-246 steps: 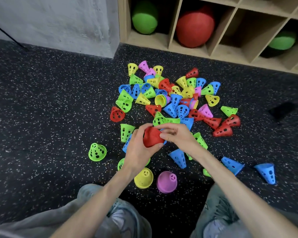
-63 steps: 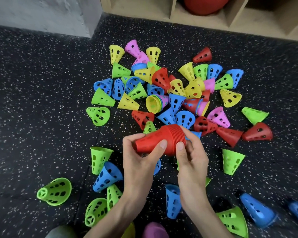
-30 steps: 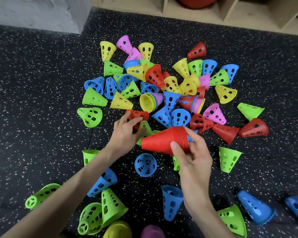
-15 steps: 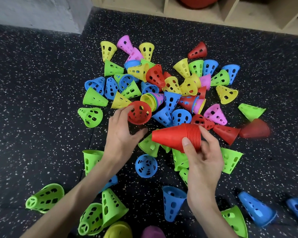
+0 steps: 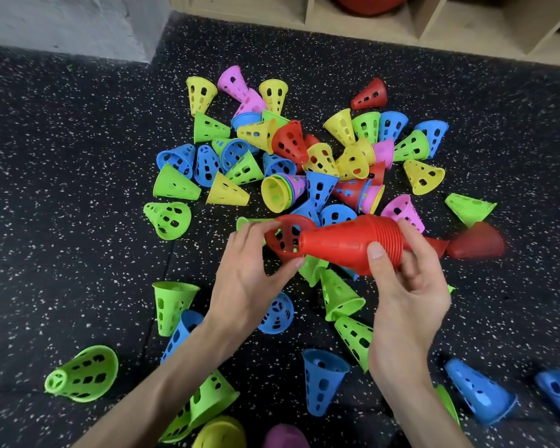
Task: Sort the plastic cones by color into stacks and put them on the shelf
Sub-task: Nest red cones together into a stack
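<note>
Both forearms were bare to the frame's edge, no sleeves showing. The left hand point(image 5: 249, 273) and right hand point(image 5: 408, 299) wore no gloves, rings or watch; fingernails were short and unpainted.

No readable text or labels.
</note>
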Demonstrator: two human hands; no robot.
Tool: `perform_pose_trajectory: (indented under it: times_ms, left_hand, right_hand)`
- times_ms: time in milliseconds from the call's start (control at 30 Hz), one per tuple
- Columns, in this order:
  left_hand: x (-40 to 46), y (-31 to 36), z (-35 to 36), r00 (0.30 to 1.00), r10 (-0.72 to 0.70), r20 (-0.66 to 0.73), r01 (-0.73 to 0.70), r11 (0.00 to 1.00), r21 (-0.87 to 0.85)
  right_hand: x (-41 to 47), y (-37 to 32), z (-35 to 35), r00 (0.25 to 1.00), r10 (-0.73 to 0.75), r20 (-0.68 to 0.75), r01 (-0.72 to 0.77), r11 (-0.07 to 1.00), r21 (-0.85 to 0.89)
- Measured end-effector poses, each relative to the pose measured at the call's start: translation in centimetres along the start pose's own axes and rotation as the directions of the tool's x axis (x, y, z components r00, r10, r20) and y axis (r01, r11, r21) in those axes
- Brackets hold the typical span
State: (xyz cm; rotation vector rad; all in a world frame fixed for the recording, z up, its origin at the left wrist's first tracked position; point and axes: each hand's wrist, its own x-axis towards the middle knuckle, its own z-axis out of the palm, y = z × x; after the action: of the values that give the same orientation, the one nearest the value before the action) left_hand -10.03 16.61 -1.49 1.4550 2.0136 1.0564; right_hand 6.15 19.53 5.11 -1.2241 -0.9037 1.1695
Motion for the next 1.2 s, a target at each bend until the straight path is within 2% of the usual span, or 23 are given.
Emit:
perform_pose_trajectory:
  times_ms: [233,433,633,1000,1200]
  left_hand:
    - [-0.9,0.4,0.0,0.988,0.152,-0.003,-0.152,0.988,0.020]
    - [-1.4,0.9,0.4,0.973,0.226,0.036,-0.227,0.973,0.027]
    - [-1.5,1.6,0.2,0.984,0.158,0.083,-0.152,0.985,-0.076]
    - [-1.6,2.2,0.2,0.951,0.174,0.255,-0.146,0.981,-0.126]
    - [-1.7,1.7,1.2,0.970,0.047,0.240,0.016,0.967,-0.255]
  right_hand:
    - [0.1,0.6,-0.3,0.998,-0.016,0.063,0.022,0.995,-0.099]
    - [0.3,1.3,-0.6,0.985,0.068,0.158,-0.042,0.985,-0.167]
    - [0.0,1.5,-0.7,0.945,0.098,0.312,-0.033,0.978,-0.208]
    - [1.5,1.2,-1.9,0.830,0.188,0.525,-0.024,0.953,-0.303]
    - [3.8,0.8,-2.1,0.746,0.263,0.612,-0.026,0.930,-0.367]
